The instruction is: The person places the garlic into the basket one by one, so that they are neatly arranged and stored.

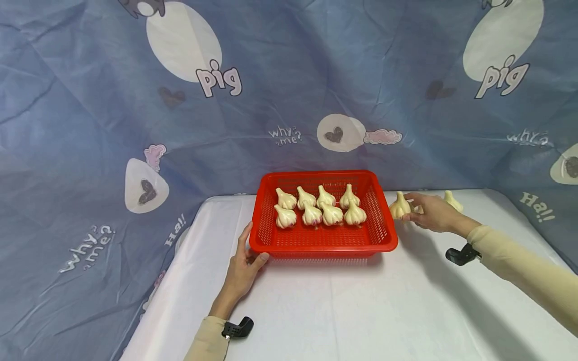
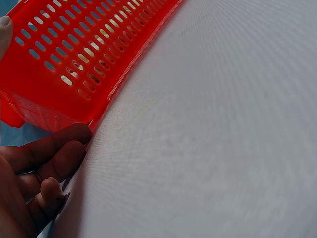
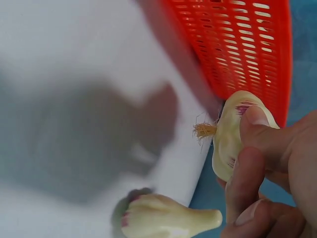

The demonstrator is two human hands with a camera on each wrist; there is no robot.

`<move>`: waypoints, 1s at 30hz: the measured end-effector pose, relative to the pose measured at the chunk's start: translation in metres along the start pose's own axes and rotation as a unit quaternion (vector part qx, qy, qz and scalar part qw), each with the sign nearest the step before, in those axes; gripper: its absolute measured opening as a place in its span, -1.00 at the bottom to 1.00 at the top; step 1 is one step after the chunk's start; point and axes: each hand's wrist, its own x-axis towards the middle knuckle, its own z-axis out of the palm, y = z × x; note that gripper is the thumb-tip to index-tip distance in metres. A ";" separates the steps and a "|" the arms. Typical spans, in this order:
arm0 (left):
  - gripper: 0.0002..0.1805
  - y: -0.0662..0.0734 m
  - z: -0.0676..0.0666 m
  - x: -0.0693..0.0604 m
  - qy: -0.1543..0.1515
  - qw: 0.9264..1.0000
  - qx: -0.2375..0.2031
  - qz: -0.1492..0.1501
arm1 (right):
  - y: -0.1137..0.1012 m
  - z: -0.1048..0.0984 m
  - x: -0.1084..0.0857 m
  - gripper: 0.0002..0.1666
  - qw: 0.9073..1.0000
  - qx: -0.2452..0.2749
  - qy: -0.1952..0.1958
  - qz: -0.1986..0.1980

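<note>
A red plastic basket point(image 1: 316, 248) sits on the white table with several garlic bulbs point(image 1: 331, 214) standing inside in two rows. My left hand point(image 1: 241, 271) grips its near left corner, the thumb at the rim. In the left wrist view, the fingers point(image 2: 67, 153) of that hand curl against the basket's lower edge. Just beyond the basket's right side, my right hand point(image 1: 429, 213) pinches a garlic bulb point(image 1: 400, 206) between thumb and fingers. The right wrist view shows this held bulb point(image 3: 228, 144) with its root tuft exposed, close to the basket wall point(image 3: 237, 49).
Another garlic bulb point(image 1: 453, 201) is on the table behind my right hand, partly hidden. One bulb point(image 3: 166, 215) lies below the held one in the right wrist view. A blue printed sheet point(image 1: 289, 100) hangs behind the white table point(image 1: 352, 306).
</note>
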 end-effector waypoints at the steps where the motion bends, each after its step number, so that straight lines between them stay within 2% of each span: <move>1: 0.02 0.000 0.000 0.000 -0.001 1.000 0.000 0.000 | 0.000 -0.002 0.001 -0.23 1.000 0.005 -0.001 0.000; 6: 0.02 -0.002 0.001 0.001 -0.004 1.000 -0.005 -0.001 | 0.001 -0.010 0.001 -0.23 1.000 0.026 -0.009 0.006; 10: 0.03 0.000 0.001 0.000 0.000 1.000 -0.004 -0.003 | 0.001 -0.016 0.001 -0.25 1.000 0.019 -0.003 0.006; 17: 0.02 0.000 0.000 0.001 -0.002 1.000 0.002 -0.008 | -0.006 -0.025 0.001 -0.24 0.999 0.042 -0.015 0.025; 30: 0.03 0.001 0.000 0.000 0.002 1.000 0.011 -0.007 | -0.024 -0.033 0.003 -0.39 0.999 0.032 0.012 0.003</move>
